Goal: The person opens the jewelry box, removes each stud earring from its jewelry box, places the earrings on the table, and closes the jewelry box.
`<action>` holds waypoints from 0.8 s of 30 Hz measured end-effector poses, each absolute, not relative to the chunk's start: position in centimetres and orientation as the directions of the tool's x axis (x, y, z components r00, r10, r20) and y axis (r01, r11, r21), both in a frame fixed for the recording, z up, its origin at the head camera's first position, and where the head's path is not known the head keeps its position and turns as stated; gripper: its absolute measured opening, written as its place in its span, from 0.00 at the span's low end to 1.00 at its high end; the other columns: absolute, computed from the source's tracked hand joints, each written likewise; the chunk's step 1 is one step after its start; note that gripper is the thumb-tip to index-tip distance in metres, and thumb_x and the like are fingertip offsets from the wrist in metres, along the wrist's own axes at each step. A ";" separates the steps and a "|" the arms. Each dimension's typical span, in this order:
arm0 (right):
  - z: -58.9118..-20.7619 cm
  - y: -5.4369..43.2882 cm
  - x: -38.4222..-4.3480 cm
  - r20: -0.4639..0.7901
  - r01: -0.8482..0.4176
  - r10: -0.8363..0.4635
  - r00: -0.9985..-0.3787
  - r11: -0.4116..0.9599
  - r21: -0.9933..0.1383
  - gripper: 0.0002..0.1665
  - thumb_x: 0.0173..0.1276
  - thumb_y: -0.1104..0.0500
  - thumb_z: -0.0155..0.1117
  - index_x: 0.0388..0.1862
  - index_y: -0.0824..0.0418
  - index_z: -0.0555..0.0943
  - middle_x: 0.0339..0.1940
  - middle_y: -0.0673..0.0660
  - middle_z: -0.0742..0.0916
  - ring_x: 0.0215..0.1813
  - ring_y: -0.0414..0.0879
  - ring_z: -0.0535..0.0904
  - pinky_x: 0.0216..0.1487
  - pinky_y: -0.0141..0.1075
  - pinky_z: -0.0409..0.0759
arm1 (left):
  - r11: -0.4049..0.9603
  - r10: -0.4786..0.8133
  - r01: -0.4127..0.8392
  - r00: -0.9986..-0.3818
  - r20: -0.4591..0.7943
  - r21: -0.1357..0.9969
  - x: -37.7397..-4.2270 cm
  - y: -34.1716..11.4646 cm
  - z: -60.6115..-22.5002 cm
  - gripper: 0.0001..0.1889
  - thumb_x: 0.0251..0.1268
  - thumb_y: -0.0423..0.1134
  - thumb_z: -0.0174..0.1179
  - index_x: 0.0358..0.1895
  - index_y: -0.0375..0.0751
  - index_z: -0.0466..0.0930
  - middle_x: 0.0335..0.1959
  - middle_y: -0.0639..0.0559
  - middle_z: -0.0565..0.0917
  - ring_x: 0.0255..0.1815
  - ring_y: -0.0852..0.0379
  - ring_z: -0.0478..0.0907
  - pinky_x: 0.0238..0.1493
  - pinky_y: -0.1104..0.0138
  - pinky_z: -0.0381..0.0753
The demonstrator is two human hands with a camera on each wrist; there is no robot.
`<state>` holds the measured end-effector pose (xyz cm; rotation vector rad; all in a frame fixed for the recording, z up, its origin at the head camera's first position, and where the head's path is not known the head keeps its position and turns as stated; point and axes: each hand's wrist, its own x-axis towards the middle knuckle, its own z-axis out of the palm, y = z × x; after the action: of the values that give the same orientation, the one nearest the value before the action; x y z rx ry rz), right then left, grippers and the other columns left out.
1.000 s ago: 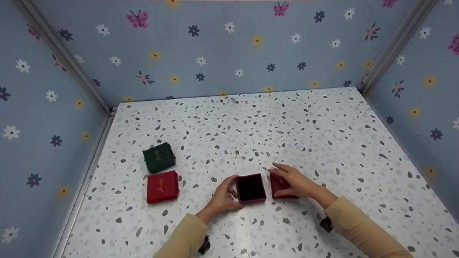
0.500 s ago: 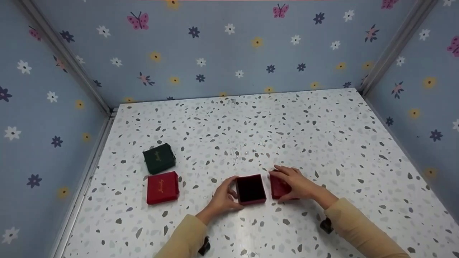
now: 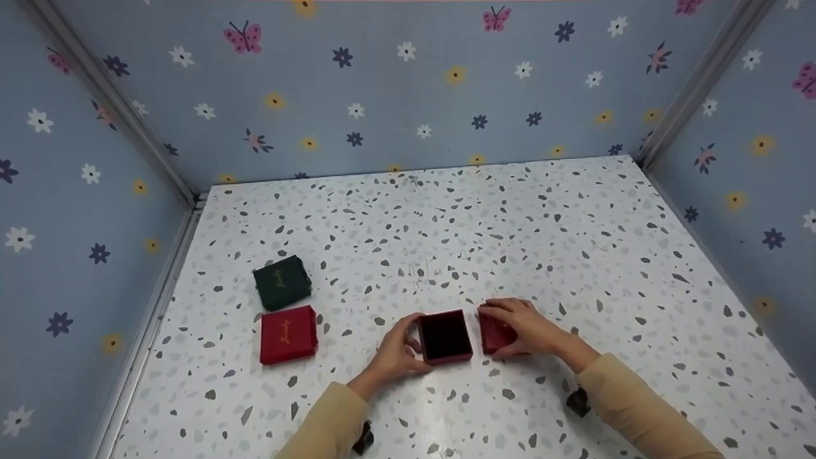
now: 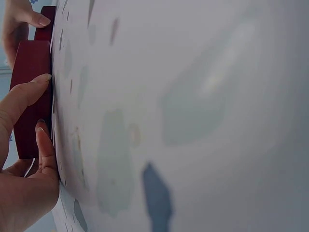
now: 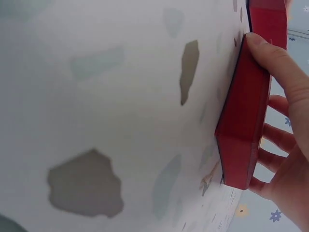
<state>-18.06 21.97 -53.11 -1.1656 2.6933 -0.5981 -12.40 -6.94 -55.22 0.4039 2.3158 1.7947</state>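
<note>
A square dark-red box base [image 3: 445, 336] with a black inside stands on the table, its top uncovered. My left hand [image 3: 394, 354] holds it from the left, thumb on its near side and fingers at its left end. Just to its right, a red box lid [image 3: 494, 333] lies on the table, a narrow gap away. My right hand [image 3: 530, 328] spans that lid from above, thumb on the near edge and fingers toward the far edge. In the right wrist view the lid [image 5: 244, 101] shows smooth red sides; part of its top is hidden under the hand.
On the left lie a red pouch [image 3: 288, 335] with gold lettering and a dark green pouch [image 3: 282, 283] behind it. Thin, clear small pieces [image 3: 417, 271], too small to tell, lie mid-table. Flowered blue panels [image 3: 382, 83] border the speckled white table [image 3: 357, 223].
The fingers of my right hand have drawn slightly nearer over the lid, and its thumb has shifted a little. The left hand and the box base stay put.
</note>
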 end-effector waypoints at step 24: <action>-49.6 20.0 -16.7 0.063 -0.729 -0.773 -0.631 0.564 -0.387 0.51 0.37 0.43 0.75 0.62 0.55 0.67 0.60 0.59 0.70 0.60 0.52 0.62 0.54 0.50 0.60 | 0.249 0.316 0.118 -0.948 0.035 0.961 -12.4 -7.0 -55.5 0.48 0.25 0.22 0.72 0.61 0.33 0.58 0.33 0.39 0.75 0.29 0.44 0.76 0.23 0.70 0.75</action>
<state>-16.68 19.96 -49.60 -1.2903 2.6765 -0.5825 -12.41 -6.97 -55.47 0.4122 2.3469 1.7826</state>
